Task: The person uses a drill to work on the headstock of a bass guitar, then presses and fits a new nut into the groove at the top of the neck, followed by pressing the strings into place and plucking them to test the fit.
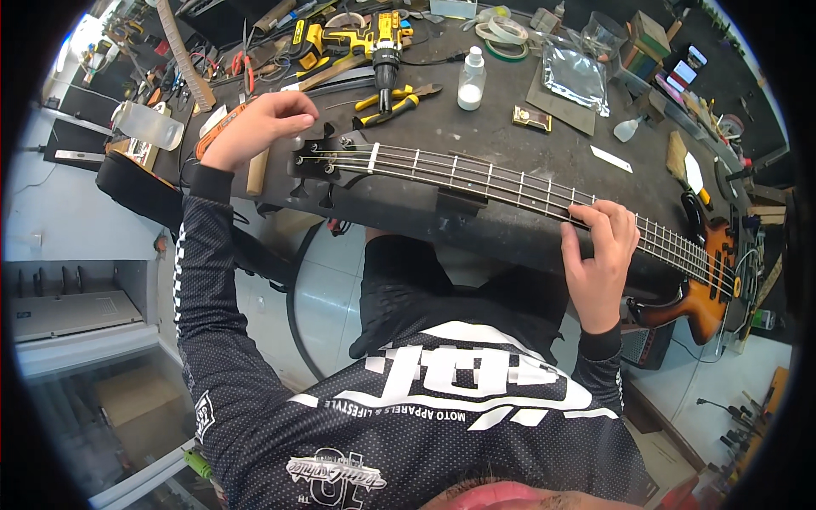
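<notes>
Sunburst four-string bass guitar (544, 200) lying across the dark workbench (476, 136).
Left hand (259, 127) curls closed on the black headstock (319, 161) — right hand (599, 251) presses fingers onto the neck's strings near the body.

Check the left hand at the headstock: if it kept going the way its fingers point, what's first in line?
Likely the yellow-handled pliers beyond the headstock; the left hand points up-right across the workbench. Depth is unclear.
</notes>
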The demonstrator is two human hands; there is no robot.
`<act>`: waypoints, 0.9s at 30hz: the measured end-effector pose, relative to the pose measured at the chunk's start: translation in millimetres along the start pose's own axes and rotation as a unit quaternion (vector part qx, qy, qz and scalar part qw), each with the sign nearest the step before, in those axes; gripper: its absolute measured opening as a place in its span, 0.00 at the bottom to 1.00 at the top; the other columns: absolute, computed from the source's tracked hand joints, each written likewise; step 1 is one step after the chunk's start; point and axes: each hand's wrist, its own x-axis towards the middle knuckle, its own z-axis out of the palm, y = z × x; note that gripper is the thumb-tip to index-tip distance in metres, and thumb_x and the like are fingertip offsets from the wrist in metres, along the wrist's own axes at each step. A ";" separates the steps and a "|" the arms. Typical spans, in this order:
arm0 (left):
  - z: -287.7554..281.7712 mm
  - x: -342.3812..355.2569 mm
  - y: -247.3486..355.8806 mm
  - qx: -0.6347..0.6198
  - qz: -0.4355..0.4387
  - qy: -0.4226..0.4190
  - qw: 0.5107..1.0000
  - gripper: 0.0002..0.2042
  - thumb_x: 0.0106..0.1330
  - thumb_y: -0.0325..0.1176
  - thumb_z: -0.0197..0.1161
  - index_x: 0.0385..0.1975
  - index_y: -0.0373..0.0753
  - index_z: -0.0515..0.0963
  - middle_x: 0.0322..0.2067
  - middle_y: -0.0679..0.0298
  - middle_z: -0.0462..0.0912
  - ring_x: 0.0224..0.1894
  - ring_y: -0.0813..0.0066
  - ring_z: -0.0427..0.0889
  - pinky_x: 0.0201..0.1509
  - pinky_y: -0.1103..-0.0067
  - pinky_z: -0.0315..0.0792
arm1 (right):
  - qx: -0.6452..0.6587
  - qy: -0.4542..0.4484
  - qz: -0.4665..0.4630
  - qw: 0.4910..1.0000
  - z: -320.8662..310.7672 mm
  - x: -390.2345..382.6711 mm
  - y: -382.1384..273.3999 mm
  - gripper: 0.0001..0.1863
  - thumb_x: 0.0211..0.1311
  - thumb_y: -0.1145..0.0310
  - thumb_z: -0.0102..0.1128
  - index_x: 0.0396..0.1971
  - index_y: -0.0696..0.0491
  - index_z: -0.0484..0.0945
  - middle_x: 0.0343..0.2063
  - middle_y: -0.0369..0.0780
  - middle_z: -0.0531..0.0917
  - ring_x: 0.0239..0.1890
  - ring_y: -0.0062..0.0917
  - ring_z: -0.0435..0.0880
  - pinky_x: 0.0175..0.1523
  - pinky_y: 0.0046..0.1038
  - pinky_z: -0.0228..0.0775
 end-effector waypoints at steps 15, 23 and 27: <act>21.7 36.0 -49.6 -0.287 -0.055 -0.134 0.947 0.17 0.84 0.46 0.72 0.58 0.39 0.93 0.46 0.74 0.90 0.49 0.86 0.82 0.54 0.82 0.76 | -0.011 -0.008 -0.015 1.000 0.7 2.7 -0.3 0.23 0.64 0.74 0.78 0.59 0.49 0.85 0.55 0.42 0.82 0.61 0.42 0.80 0.73 0.44 0.65; 31.3 51.2 16.0 0.185 -0.057 -0.057 0.979 0.17 0.78 0.35 0.71 0.61 0.35 0.88 0.43 0.70 0.90 0.41 0.83 0.85 0.45 0.77 0.79 | -0.025 -0.008 -0.014 1.000 -2.1 0.3 2.9 0.23 0.65 0.73 0.79 0.60 0.49 0.86 0.55 0.42 0.81 0.61 0.41 0.79 0.72 0.44 0.65; 1.1 38.9 -22.8 -0.110 -0.065 -0.154 0.980 0.17 0.84 0.39 0.69 0.64 0.36 0.89 0.42 0.75 0.88 0.41 0.86 0.82 0.47 0.84 0.75 | -0.025 -0.014 -0.015 0.999 -1.6 3.1 0.3 0.22 0.65 0.73 0.80 0.58 0.50 0.87 0.53 0.42 0.81 0.60 0.40 0.79 0.70 0.42 0.65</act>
